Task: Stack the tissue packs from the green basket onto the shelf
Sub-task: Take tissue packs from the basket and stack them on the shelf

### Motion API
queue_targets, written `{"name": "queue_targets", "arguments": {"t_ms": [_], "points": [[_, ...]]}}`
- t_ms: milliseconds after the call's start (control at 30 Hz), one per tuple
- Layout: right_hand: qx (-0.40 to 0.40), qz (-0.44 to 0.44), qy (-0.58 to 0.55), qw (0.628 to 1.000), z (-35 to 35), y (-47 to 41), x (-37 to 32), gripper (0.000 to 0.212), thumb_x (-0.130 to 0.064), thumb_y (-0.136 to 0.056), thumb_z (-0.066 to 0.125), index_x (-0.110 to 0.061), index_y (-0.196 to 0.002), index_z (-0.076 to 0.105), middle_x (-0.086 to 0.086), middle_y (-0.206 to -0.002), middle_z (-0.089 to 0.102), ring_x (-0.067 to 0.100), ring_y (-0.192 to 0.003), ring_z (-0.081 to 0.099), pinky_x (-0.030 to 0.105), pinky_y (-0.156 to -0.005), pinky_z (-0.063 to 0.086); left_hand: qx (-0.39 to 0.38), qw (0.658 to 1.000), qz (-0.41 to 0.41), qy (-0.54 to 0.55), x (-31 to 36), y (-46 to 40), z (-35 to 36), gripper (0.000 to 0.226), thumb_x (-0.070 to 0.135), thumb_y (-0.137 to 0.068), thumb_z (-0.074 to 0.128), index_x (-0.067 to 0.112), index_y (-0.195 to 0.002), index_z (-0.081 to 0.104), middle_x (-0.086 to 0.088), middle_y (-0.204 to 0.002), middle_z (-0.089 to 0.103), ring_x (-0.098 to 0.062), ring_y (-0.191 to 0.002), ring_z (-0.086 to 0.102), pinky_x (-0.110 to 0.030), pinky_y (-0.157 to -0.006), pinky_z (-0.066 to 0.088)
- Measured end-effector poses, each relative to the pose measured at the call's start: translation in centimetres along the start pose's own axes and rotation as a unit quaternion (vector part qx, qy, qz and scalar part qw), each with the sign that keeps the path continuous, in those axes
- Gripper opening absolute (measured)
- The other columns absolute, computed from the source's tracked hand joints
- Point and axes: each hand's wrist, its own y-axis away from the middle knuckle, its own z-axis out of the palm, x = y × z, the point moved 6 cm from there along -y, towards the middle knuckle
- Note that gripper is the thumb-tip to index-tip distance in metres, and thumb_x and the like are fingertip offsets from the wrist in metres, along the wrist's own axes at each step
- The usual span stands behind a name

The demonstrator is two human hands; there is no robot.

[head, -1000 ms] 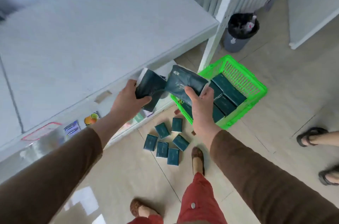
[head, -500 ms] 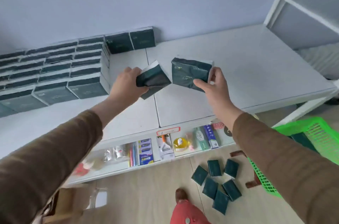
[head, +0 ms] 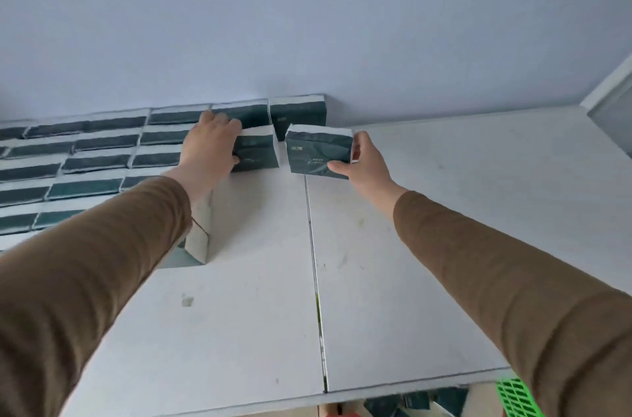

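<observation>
My left hand (head: 208, 146) grips a dark green tissue pack (head: 256, 151), pressing it against the end of the stacked rows of packs (head: 92, 160) on the white shelf top (head: 266, 297). To its right, my right hand (head: 364, 167) holds a second dark green tissue pack (head: 319, 155) upright, just above the shelf surface. Two more packs (head: 297, 115) stand against the back wall behind both held ones. A corner of the green basket (head: 511, 398) shows at the bottom right, below the shelf edge.
A lilac wall (head: 307, 23) rises directly behind the shelf. A seam (head: 314, 280) splits the shelf top into two panels. A white frame post (head: 608, 88) stands at the far right. Loose dark packs (head: 410, 404) lie on the floor under the front edge.
Both hands have reached forward and down with their packs, from mid-air over the shelf to the back row. The view has tilted up, away from the floor and lower shelf.
</observation>
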Motion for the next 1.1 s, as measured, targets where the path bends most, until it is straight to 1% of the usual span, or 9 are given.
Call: {"name": "queue_targets", "arguments": {"t_ms": [167,300,367,433,500,600,700,867,1100], "points": [[-0.005,-0.004,0.018,1.000,3.0,-5.5,-0.2,0.051,-0.021,-0.066,0.085,-0.001,-0.103,0.056,0.020,-0.100,0.063,0.038,-0.092,0.064,0.053,-0.079,0.056,0.003,0.999,-0.004,-0.051,-1.9,-3.4,1.6,0.050,0.018,-0.078,0.080,0.008,-0.119,0.053,-0.011,-0.119,0.046,-0.031,-0.112,0.042,-0.042,-0.084,0.049],[0.003,0.007,0.021,1.000,4.8,-7.3,0.5,0.055,-0.031,-0.065,0.083,-0.017,-0.110,0.055,0.005,-0.110,0.051,0.025,-0.096,0.061,0.043,-0.087,0.056,0.008,1.000,-0.005,-0.010,-2.2,-4.3,2.4,0.065,0.017,-0.073,0.084,0.006,-0.122,0.043,-0.015,-0.112,0.052,-0.034,-0.103,0.048,-0.043,-0.083,0.047],[0.011,0.017,0.008,1.000,5.5,-7.4,0.7,0.056,-0.030,-0.066,0.084,-0.020,-0.111,0.052,0.005,-0.113,0.054,0.021,-0.100,0.061,0.033,-0.083,0.055,0.017,1.000,-0.003,0.014,-2.1,-4.3,2.3,0.061,0.023,-0.074,0.084,0.007,-0.118,0.044,-0.015,-0.109,0.052,-0.033,-0.101,0.048,-0.044,-0.084,0.047],[0.018,0.037,-0.009,0.999,5.8,-7.2,0.9,0.058,-0.020,-0.073,0.082,-0.015,-0.119,0.048,0.004,-0.110,0.058,0.017,-0.096,0.061,0.015,-0.070,0.047,0.024,0.999,0.002,0.032,-1.9,-4.1,2.1,0.054,0.027,-0.077,0.081,0.008,-0.113,0.046,-0.014,-0.108,0.050,-0.033,-0.100,0.046,-0.045,-0.083,0.048],[0.024,0.047,-0.009,0.999,5.8,-6.6,1.3,0.063,-0.014,-0.078,0.078,-0.011,-0.128,0.041,0.003,-0.105,0.058,0.017,-0.091,0.060,0.008,-0.060,0.039,0.022,0.999,0.004,0.044,-1.8,-3.4,2.0,0.052,0.028,-0.078,0.080,0.008,-0.113,0.047,-0.013,-0.110,0.049,-0.033,-0.102,0.045,-0.045,-0.082,0.048],[0.026,0.043,0.019,0.999,4.8,-3.8,1.3,0.068,-0.015,-0.081,0.074,-0.013,-0.137,0.035,0.006,-0.115,0.055,0.020,-0.102,0.056,0.021,-0.078,0.044,0.025,0.999,0.011,0.046,-1.4,-1.3,1.4,0.055,0.029,-0.079,0.078,0.011,-0.120,0.047,-0.012,-0.121,0.047,-0.033,-0.108,0.046,-0.046,-0.086,0.050],[0.045,0.005,0.121,0.992,2.4,0.9,0.7,0.060,-0.018,-0.083,0.070,-0.013,-0.136,0.042,0.008,-0.125,0.054,0.024,-0.115,0.051,0.034,-0.094,0.044,0.041,0.998,0.022,0.050,0.1,2.1,0.3,0.051,0.023,-0.081,0.072,0.011,-0.125,0.049,-0.011,-0.125,0.049,-0.033,-0.112,0.045,-0.044,-0.088,0.048],[0.050,-0.069,0.300,0.950,-2.1,13.1,0.2,0.039,-0.024,-0.089,0.061,-0.016,-0.126,0.052,0.007,-0.125,0.053,0.027,-0.115,0.047,0.039,-0.093,0.044,0.044,0.994,0.074,0.069,6.2,11.5,-1.2,0.055,0.038,-0.087,0.068,0.013,-0.131,0.049,-0.008,-0.127,0.051,-0.031,-0.118,0.045,-0.046,-0.098,0.044],[0.118,-0.074,0.353,0.925,-10.6,32.2,4.5,0.036,-0.024,-0.085,0.061,-0.019,-0.120,0.057,0.001,-0.120,0.056,0.025,-0.111,0.048,0.041,-0.087,0.043,0.060,0.971,0.184,0.138,19.7,24.0,-1.4,0.051,0.041,-0.085,0.068,0.017,-0.127,0.054,-0.006,-0.129,0.053,-0.031,-0.121,0.046,-0.047,-0.098,0.042]]}}
